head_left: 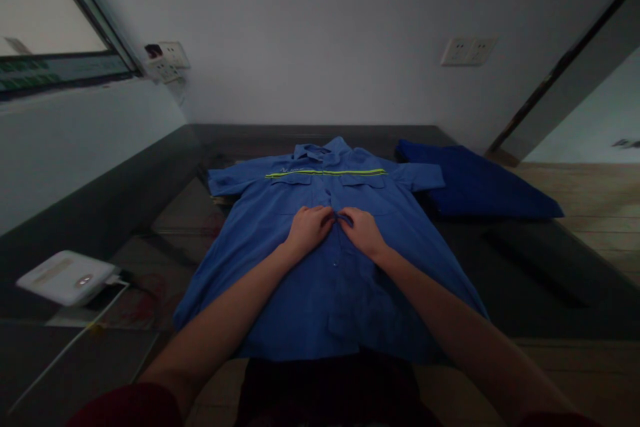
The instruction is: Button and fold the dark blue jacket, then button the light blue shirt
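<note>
A blue short-sleeved work shirt [320, 267] with a yellow-green stripe across the chest lies flat, front up, on a dark surface, collar away from me. My left hand [309, 228] and my right hand [363, 230] meet at the shirt's button placket in the middle of the chest. Both hands have their fingers curled and pinch the placket fabric where they touch. Whether a button sits between the fingers is too small to tell.
A folded darker blue garment [475, 180] lies to the right of the shirt. A white box-like device [67, 277] with a white cable sits at the left. Wall sockets [467, 51] are on the back wall. Wooden floor [590, 213] shows at right.
</note>
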`<state>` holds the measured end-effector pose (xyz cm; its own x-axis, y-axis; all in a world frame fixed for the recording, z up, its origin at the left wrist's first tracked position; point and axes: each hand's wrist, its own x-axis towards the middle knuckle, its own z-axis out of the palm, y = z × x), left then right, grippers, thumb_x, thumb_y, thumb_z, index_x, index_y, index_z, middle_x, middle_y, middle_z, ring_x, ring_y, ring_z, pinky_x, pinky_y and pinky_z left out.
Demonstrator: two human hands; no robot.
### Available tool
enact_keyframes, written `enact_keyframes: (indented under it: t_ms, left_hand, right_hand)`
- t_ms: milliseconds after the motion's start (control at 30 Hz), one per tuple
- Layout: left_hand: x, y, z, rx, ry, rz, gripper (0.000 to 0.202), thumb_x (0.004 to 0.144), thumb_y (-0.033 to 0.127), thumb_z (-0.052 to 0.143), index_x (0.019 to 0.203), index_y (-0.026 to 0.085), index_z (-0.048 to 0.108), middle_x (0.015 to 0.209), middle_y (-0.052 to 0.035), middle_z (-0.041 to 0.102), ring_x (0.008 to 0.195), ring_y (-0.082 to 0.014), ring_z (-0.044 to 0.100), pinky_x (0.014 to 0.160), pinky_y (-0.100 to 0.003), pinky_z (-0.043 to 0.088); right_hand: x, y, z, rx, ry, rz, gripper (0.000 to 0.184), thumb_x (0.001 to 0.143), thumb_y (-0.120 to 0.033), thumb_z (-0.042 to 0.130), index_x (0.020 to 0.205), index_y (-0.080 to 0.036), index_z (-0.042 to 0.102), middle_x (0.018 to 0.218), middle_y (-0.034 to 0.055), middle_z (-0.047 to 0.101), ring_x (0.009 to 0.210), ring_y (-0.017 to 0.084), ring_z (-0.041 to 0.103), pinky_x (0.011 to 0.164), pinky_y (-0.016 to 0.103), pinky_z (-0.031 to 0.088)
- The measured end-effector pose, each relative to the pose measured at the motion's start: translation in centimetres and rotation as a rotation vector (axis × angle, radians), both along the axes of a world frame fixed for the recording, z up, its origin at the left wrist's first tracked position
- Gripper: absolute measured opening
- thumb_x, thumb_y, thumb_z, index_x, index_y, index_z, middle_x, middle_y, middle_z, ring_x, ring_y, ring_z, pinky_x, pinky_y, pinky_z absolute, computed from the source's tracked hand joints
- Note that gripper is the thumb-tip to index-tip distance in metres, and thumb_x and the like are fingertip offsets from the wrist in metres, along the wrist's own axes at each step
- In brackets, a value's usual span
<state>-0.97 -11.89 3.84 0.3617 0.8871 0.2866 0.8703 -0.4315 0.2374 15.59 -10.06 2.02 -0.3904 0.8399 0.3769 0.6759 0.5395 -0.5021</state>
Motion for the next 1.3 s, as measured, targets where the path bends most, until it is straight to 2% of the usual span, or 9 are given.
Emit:
enact_keyframes:
  t_ms: [200, 367, 467, 567, 633, 767, 900, 1067, 1300]
  left_hand:
    - [0.0, 0.2, -0.3, 0.005, -0.030, -0.022, 0.013, 0.089, 0.026, 0.050, 0.086, 0.020, 0.062, 0.083, -0.0042, 0.068, 0.076, -0.0191, 0.062, 0.071, -0.029, 0.038]
    - [0.0, 0.1, -0.3, -0.009, -0.051, -0.002, 0.012, 0.087, 0.025, 0.052, 0.084, 0.020, 0.062, 0.082, -0.0033, 0.068, 0.075, -0.0179, 0.061, 0.070, -0.028, 0.038]
    - [0.0, 0.0, -0.3, -0.019, -0.063, 0.020, 0.011, 0.087, 0.025, 0.052, 0.082, 0.020, 0.062, 0.081, -0.0032, 0.068, 0.074, -0.0172, 0.061, 0.069, -0.027, 0.038]
    - [-0.1, 0.2, -0.5, -0.022, -0.098, 0.027, 0.014, 0.087, 0.025, 0.050, 0.081, 0.020, 0.062, 0.079, -0.0028, 0.068, 0.071, -0.0168, 0.060, 0.064, -0.026, 0.037]
    - [-0.2, 0.3, -0.6, -0.031, -0.129, 0.025, 0.015, 0.087, 0.026, 0.049, 0.081, 0.020, 0.063, 0.079, -0.0025, 0.068, 0.069, -0.0163, 0.060, 0.061, -0.025, 0.036]
    - [-0.3, 0.7, -0.9, -0.042, -0.167, -0.001, 0.013, 0.085, 0.025, 0.052, 0.082, 0.020, 0.064, 0.079, -0.0022, 0.067, 0.069, -0.0160, 0.060, 0.060, -0.025, 0.037]
    - [-0.3, 0.9, -1.0, -0.069, -0.162, -0.009, 0.014, 0.086, 0.027, 0.052, 0.084, 0.020, 0.064, 0.080, -0.0024, 0.067, 0.072, -0.0163, 0.060, 0.065, -0.025, 0.040]
    - [-0.4, 1.0, -0.7, -0.052, -0.160, -0.044, 0.013, 0.087, 0.028, 0.053, 0.086, 0.020, 0.063, 0.083, -0.0027, 0.068, 0.078, -0.0171, 0.061, 0.072, -0.026, 0.041]
    - [-0.5, 0.8, -0.1, -0.049, -0.140, -0.102, 0.014, 0.089, 0.027, 0.051, 0.089, 0.020, 0.063, 0.089, -0.0038, 0.068, 0.083, -0.0178, 0.061, 0.075, -0.026, 0.042]
  right_hand:
    - [-0.1, 0.0, 0.0, -0.027, 0.096, -0.011, 0.016, 0.082, -0.012, 0.056, 0.092, -0.018, 0.068, 0.092, 0.0078, 0.071, 0.085, 0.020, 0.064, 0.079, 0.031, 0.046]
    - [-0.3, -0.2, 0.0, -0.052, 0.133, -0.006, 0.015, 0.081, -0.011, 0.057, 0.091, -0.014, 0.068, 0.088, 0.0088, 0.071, 0.080, 0.019, 0.063, 0.075, 0.029, 0.045]
    - [-0.3, -0.2, -0.1, -0.079, 0.192, 0.019, 0.013, 0.083, -0.019, 0.058, 0.090, -0.015, 0.068, 0.085, 0.0066, 0.070, 0.076, 0.018, 0.063, 0.072, 0.027, 0.045]
    - [0.0, 0.4, -0.2, -0.177, 0.307, 0.065, 0.028, 0.091, -0.033, 0.047, 0.083, -0.016, 0.068, 0.079, 0.0049, 0.070, 0.074, 0.017, 0.063, 0.070, 0.027, 0.047]
    - [0.4, 1.1, -0.2, -0.256, 0.358, 0.094, 0.036, 0.093, -0.034, 0.042, 0.080, -0.016, 0.069, 0.079, 0.0056, 0.071, 0.076, 0.018, 0.064, 0.073, 0.028, 0.048]
    - [1.3, 2.3, -0.4, -0.360, 0.397, 0.184, 0.018, 0.083, -0.024, 0.056, 0.084, -0.015, 0.071, 0.086, 0.0062, 0.073, 0.081, 0.019, 0.067, 0.077, 0.030, 0.050]
    - [1.5, 2.5, -0.6, -0.289, 0.387, 0.161, 0.012, 0.076, -0.017, 0.062, 0.083, -0.016, 0.072, 0.083, 0.0060, 0.073, 0.079, 0.019, 0.067, 0.077, 0.030, 0.050]
    - [1.5, 2.3, -0.2, -0.189, 0.364, 0.167, 0.009, 0.076, -0.018, 0.062, 0.079, -0.016, 0.071, 0.080, 0.0054, 0.072, 0.077, 0.019, 0.066, 0.074, 0.029, 0.049]
    - [1.9, 2.1, 0.7, -0.168, 0.340, 0.215, 0.009, 0.078, -0.021, 0.060, 0.075, -0.017, 0.068, 0.075, 0.0020, 0.069, 0.072, 0.016, 0.062, 0.067, 0.025, 0.045]
